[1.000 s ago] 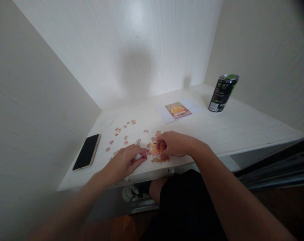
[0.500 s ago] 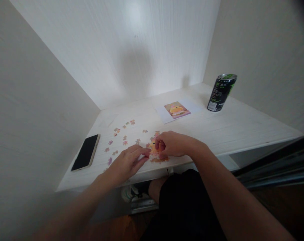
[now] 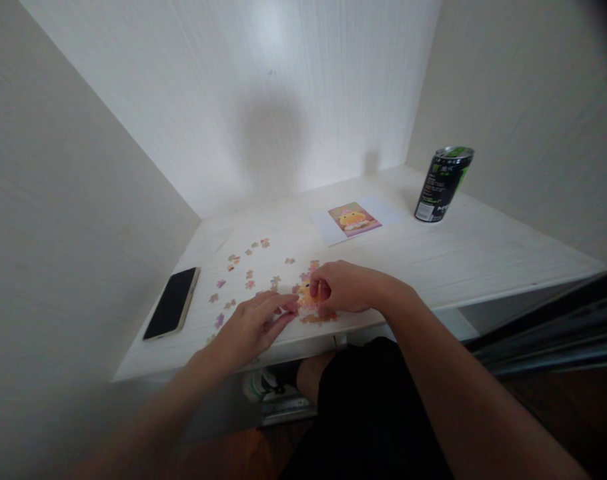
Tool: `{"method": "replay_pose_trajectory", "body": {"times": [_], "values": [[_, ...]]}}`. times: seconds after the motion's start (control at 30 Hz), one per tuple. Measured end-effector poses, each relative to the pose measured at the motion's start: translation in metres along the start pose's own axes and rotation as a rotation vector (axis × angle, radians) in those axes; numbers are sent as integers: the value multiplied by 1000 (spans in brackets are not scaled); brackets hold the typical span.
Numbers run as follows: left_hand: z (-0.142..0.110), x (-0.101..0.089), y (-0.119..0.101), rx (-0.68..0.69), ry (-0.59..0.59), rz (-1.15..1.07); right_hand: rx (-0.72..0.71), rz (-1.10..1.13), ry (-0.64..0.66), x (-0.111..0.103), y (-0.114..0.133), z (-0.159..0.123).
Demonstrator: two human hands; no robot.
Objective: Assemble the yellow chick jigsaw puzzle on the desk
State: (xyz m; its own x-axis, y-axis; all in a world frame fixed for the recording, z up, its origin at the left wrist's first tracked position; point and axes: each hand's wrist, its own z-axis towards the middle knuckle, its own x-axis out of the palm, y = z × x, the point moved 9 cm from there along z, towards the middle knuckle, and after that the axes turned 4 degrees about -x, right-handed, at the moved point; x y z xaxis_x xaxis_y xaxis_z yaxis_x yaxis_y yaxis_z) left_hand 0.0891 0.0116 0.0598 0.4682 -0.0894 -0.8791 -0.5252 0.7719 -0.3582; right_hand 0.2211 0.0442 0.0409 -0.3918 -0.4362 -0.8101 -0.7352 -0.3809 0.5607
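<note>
A partly joined jigsaw puzzle (image 3: 311,319) lies near the table's front edge, its yellow and pink picture partly covered by my hands. From the left, my left hand (image 3: 256,323) reaches to its edge, thumb and fingers pinched around a small pinkish puzzle piece that barely shows. My right hand (image 3: 346,287) rests over the puzzle's right side with curled fingers, the fingertips and thumb touching it. Several loose puzzle pieces (image 3: 250,285) are scattered to the left and behind.
A phone (image 3: 172,303) lies at the table's left edge. Behind the puzzle is a sheet with a printed reference picture (image 3: 354,219). A black drink can (image 3: 442,187) stands at the back right. White panels enclose the table (image 3: 408,267) at the back and sides.
My left fingertips have shifted very slightly at the puzzle's left edge. My right hand stays in place, and the loose pieces have not moved.
</note>
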Motion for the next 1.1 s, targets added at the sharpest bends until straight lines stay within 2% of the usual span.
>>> {"method": "replay_pose_trajectory", "body": {"times": [0.3,0.47,0.8,1.1], "values": [[-2,3,3,-50,41,-29,12,-2,10,0,-1,-1],[-3,2,4,-76,24,-24,9,5,4,1,-3,0],[0,-3,-17,90,-48,-4,15,5,2,1,-3,0],[-5,1,-14,158,-20,54,-6,1,-11,1,-2,0]]}}
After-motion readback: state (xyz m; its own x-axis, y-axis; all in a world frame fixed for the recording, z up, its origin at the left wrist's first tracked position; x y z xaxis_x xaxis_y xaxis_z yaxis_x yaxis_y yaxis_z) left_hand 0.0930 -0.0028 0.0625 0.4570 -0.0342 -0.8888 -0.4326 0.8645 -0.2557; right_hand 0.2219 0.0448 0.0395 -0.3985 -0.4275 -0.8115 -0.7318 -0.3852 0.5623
